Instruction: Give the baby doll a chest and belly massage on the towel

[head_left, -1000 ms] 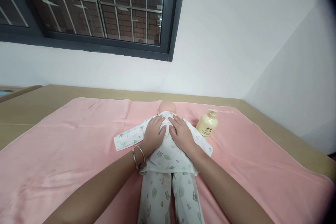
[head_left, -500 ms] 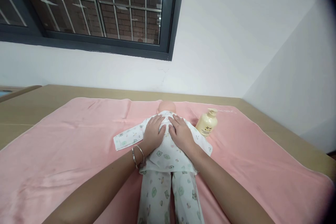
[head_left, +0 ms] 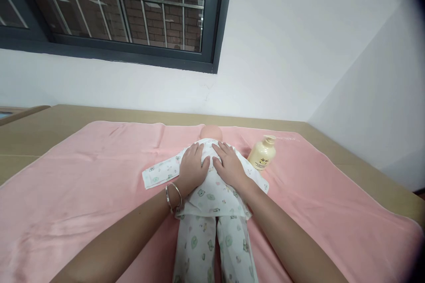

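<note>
"What's the surface like?"

"A tan table [head_left: 29,139], mostly under a pink blanket [head_left: 99,163], creased toward the left. Behind it is a white wall [head_left: 272,53], meeting another at a corner on the right. Upper left there's a dark-framed window [head_left: 212,22], with metal bars [head_left: 162,4] and brickwork [head_left: 151,22] showing through the glass."

"And the doll?"

"The doll [head_left: 210,196] lies in the middle of the blanket, head toward the wall, legs running out of the bottom of the view. It wears a white print shirt and trousers."

"The hands?"

"Left hand [head_left: 192,166] and right hand [head_left: 229,166] lie flat on the shirt, side by side, a gap between them. The fingers are straight and slightly spread, thumbs angled inward. A bangle [head_left: 169,199] circles the left wrist."

"Any writing?"

"The cream pump bottle [head_left: 263,154] has a dark emblem over small print, too tiny to read. Pale lettering near the blanket's far right corner is too faint as well."

"Edges and room?"

"The blanket's far edge runs just beyond the doll's head, with a strip of table before the wall. It spreads widely to both sides. The bottle stands just beyond the right-hand sleeve; I can't tell whether they touch."
</note>
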`<state>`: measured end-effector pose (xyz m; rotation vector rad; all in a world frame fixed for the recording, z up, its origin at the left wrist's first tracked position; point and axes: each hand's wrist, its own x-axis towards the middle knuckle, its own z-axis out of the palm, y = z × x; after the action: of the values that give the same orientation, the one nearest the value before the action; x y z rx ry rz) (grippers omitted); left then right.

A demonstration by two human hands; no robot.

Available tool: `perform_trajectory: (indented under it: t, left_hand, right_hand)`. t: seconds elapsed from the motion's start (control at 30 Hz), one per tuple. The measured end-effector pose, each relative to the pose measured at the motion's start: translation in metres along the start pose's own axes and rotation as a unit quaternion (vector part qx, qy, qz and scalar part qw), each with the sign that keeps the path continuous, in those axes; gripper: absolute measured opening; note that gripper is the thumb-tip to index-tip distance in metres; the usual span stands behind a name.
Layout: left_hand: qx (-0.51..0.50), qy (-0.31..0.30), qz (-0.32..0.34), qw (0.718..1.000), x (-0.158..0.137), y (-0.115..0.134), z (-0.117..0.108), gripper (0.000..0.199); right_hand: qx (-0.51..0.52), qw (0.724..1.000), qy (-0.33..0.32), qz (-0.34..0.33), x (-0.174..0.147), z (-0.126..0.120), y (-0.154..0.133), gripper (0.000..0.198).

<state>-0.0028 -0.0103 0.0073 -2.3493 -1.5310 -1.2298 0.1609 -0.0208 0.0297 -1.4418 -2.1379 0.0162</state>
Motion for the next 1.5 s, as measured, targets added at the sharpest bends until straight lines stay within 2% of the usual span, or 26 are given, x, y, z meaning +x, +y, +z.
perform_trajectory:
  t: [0.17, 0.37, 0.57, 0.67, 0.77, 0.93, 1.13, 1.33, 1.5]
  left_hand:
    - [0.011, -0.008, 0.013, 1.0, 0.0, -0.001, 0.0, 0.041]
    - [0.014, -0.014, 0.086, 0.996, 0.001, 0.001, -0.008, 0.034]
    - [0.028, 0.017, 0.067, 0.997, -0.001, 0.004, -0.01, 0.025]
    - [0.043, 0.003, 0.048, 0.998, -0.001, 0.005, -0.009, 0.029]
    - [0.067, -0.023, 0.04, 0.997, 0.001, 0.004, -0.008, 0.039]
    - [0.052, -0.041, 0.094, 0.993, 0.003, -0.002, -0.006, 0.039]
    - [0.023, 0.016, 0.144, 0.989, 0.003, -0.005, -0.005, 0.029]
    - [0.009, 0.05, 0.135, 0.99, 0.001, -0.004, -0.005, 0.019]
    - [0.017, 0.054, 0.109, 0.992, -0.002, -0.002, -0.005, 0.016]
  right_hand:
    - [0.003, 1.0, -0.001, -0.013, 0.001, 0.001, 0.003, 0.048]
    - [0.008, 0.998, 0.035, -0.048, -0.001, 0.003, 0.005, 0.042]
    - [-0.005, 0.996, 0.088, -0.02, -0.006, 0.005, 0.0, 0.036]
    - [-0.02, 0.998, 0.064, 0.007, -0.005, 0.002, -0.003, 0.041]
    - [-0.022, 0.999, 0.025, -0.008, -0.002, 0.0, -0.002, 0.049]
    - [-0.023, 0.999, 0.002, -0.042, 0.001, 0.0, 0.001, 0.05]
    - [-0.027, 0.996, 0.05, -0.065, 0.0, 0.005, 0.0, 0.043]
    - [-0.011, 0.991, 0.109, -0.073, -0.003, 0.01, 0.001, 0.035]
    - [-0.006, 0.987, 0.156, -0.038, -0.008, 0.013, -0.001, 0.03]
